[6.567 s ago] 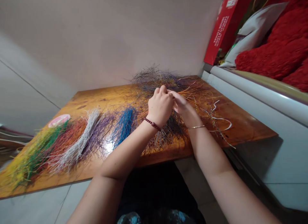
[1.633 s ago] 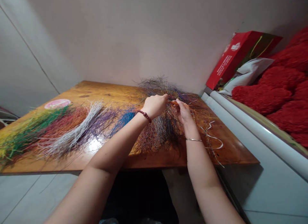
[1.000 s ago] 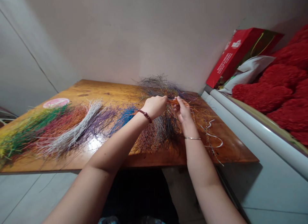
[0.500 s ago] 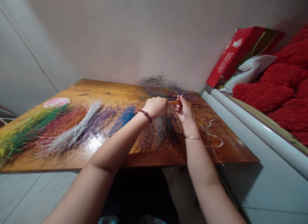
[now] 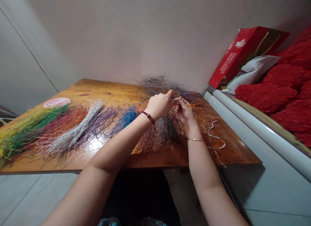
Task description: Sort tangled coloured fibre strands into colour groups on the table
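Over the table's (image 5: 102,93) far right corner, the left hand (image 5: 159,104) and right hand (image 5: 185,112) pinch orange strands (image 5: 194,105) from the mixed pile (image 5: 165,129), apparently sorting by colour; freeing them needs a gentle pull.

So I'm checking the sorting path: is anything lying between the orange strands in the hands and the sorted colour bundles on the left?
Nothing solid. The left hand and right hand pinch orange strands over the mixed tangle. Between them and the white bundle lie only the blue bundle and purple bundle, flat on the table.
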`<state>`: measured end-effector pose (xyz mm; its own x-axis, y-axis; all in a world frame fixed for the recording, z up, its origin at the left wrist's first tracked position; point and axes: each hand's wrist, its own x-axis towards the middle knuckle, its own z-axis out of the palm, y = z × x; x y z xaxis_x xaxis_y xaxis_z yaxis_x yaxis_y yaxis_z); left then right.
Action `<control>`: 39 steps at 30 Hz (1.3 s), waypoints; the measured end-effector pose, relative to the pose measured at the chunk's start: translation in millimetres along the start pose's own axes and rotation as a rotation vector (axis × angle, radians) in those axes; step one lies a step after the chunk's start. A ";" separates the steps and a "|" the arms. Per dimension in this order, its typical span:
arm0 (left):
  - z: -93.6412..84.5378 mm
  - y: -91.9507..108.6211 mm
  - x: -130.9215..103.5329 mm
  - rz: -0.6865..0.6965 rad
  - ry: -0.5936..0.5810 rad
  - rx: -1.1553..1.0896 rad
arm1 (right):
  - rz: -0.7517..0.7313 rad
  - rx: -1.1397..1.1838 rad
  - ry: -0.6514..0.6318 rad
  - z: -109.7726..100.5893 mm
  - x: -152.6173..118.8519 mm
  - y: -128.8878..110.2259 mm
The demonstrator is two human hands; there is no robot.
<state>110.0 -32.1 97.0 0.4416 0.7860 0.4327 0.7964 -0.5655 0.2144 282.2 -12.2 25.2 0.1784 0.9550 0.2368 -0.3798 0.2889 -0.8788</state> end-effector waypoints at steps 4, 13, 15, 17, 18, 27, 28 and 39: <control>-3.1 2.4 -1.8 0.013 -0.005 0.030 | -0.079 -0.052 -0.032 3.3 -3.5 -1.9; -1.7 1.7 -1.6 -0.023 -0.048 0.059 | -0.110 -0.141 -0.054 8.0 -4.1 -2.8; -0.8 1.0 -1.3 -0.030 -0.051 0.054 | -0.109 -0.150 -0.058 8.2 -4.3 -2.7; -0.2 0.6 -1.0 -0.034 -0.046 0.034 | -0.113 -0.160 -0.062 8.2 -4.6 -2.8; 0.0 0.6 -0.9 -0.035 -0.041 0.019 | -0.116 -0.168 -0.065 8.2 -4.7 -2.9; 2.4 -2.6 1.4 -0.031 0.061 -0.253 | -0.063 -0.086 -0.070 8.6 -6.2 -4.9; 2.9 -3.0 1.7 -0.024 0.071 -0.279 | -0.051 -0.071 -0.066 8.4 -6.3 -5.5; 1.5 -0.3 0.1 -0.029 0.102 -0.251 | 0.016 0.066 -0.059 9.0 -5.5 -4.2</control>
<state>110.4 -31.5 95.7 0.3659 0.7808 0.5064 0.6750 -0.5973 0.4332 274.6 -18.0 31.3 0.1189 0.9613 0.2484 -0.4419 0.2753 -0.8538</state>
